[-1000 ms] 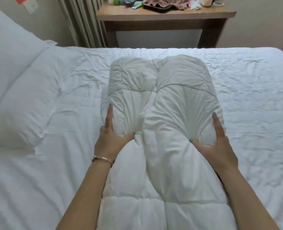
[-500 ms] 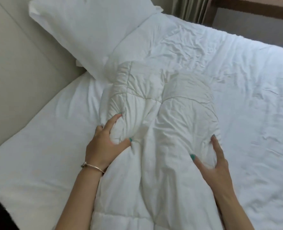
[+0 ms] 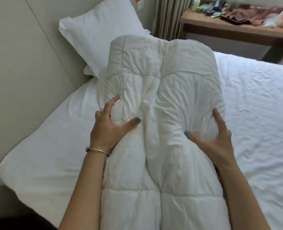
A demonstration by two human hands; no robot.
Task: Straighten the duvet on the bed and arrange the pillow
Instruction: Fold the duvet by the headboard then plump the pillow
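Both my hands, left hand (image 3: 107, 128) and right hand (image 3: 218, 136), grip bunched duvet (image 3: 162, 90); soft, light, floppy, so hold the edges.

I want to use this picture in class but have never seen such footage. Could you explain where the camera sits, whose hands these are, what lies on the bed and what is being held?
There is no machine here: a person wears one camera on the head, looking forward and down, so their own arms reach in from below. The left hand and the right hand each grip the bunched white duvet, with thumbs on top. Under it lies the bed with its white sheet. A pillow leans against the headboard. Behind stands a cluttered wooden table.
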